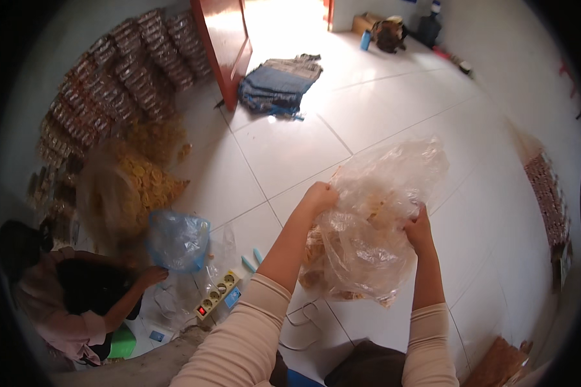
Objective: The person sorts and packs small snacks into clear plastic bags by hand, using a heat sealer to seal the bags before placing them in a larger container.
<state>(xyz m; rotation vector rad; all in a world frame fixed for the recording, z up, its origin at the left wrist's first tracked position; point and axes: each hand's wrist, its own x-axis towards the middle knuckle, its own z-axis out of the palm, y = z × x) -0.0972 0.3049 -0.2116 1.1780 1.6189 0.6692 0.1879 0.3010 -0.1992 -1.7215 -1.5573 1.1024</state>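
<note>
In front of me is a large clear plastic bag (365, 242), crumpled, with pale orange-brown pieces showing through its lower part. My left hand (319, 197) is closed on the bag's upper left edge. On the right side, my right hand (419, 230) pinches the film, its thumb pointing up. The bag spreads between both hands, above or on the white tiled floor; I cannot tell whether its bottom touches the tiles. Its folds hide most of the contents.
At left, a person (77, 303) sits by a blue plastic bag (179, 242) and a big bag of yellow chips (142, 187). A power strip (217, 295) lies near my left forearm. Packets (119, 74) are stacked along the wall. A cloth mat (277, 84) lies by the red-brown door (224, 48).
</note>
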